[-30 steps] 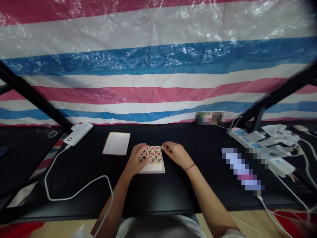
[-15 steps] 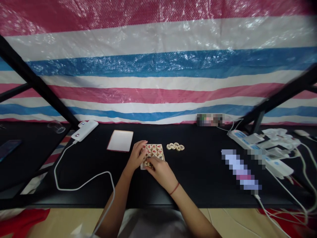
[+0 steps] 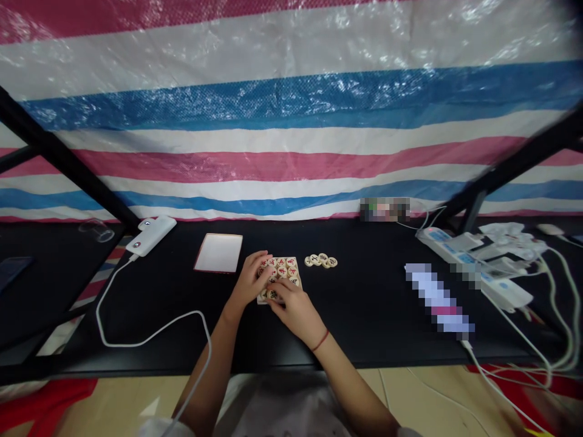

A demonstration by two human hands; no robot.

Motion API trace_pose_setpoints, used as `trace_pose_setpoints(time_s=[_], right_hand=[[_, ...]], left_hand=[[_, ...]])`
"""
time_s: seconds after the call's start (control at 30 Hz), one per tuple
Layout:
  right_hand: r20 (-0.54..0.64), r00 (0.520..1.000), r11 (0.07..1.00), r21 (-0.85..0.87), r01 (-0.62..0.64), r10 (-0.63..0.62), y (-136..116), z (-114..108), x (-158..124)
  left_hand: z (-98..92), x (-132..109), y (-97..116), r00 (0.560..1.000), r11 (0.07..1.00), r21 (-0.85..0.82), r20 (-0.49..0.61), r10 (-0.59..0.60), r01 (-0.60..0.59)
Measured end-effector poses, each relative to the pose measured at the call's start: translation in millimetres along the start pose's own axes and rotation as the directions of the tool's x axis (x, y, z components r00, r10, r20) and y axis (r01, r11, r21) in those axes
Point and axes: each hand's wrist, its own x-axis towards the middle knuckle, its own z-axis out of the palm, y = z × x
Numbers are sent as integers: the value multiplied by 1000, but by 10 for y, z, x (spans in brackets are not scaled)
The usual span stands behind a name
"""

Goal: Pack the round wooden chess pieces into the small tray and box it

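Note:
A small open box (image 3: 297,267) stands in front of me, filled with rows of round Chinese chess pieces (image 3: 282,271) marked in red and black. My left hand (image 3: 248,282) rests over its left side, thumb and fingers apart and touching the pieces and the edge. At the near side, the thumb and fingertips of my right hand (image 3: 297,308) are closed on a black-marked chess piece (image 3: 272,295). My right hand hides part of the near rows. Several loose chess pieces (image 3: 321,260) lie in an overlapping row to the box's right.
Left of the box lies a shallow white-lined lid (image 3: 219,252). A white charger-like device (image 3: 152,235) trails a cable (image 3: 146,345) across the black table (image 3: 364,328) and over my left forearm. Power strips (image 3: 478,270) with plugs and a blurred-out phone-like object (image 3: 437,297) lie to the right.
The whole view has shifted slightly, with the table higher in the picture. Both hands stay at the box, and the piece at my right fingertips shows more clearly.

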Motion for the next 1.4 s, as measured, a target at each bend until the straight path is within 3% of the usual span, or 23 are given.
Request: trace_pose_setpoints(time_s=[0.33,0.57,0.93,1.27,1.4], right_hand=[[-4,997,992,-96,78,-79,27,99,3],[76,993,972,-212,103,-89,3,87,81],[9,996,975,-208,-80,84,-3,116,-30],[29,997,976,-204,-70,78,-75,136,-29],[-3,996,989,-116,-91,91,37,17,-15]], left_hand=[[15,11,-50,999,999,11,-14,-34,34],[73,50,-114,999,998,64,-22,-28,29],[101,63,-124,998,996,84,-51,-35,40],[80,63,-85,997,996,49,-42,-71,73],[75,59,-100,998,997,46,-31,-57,59]])
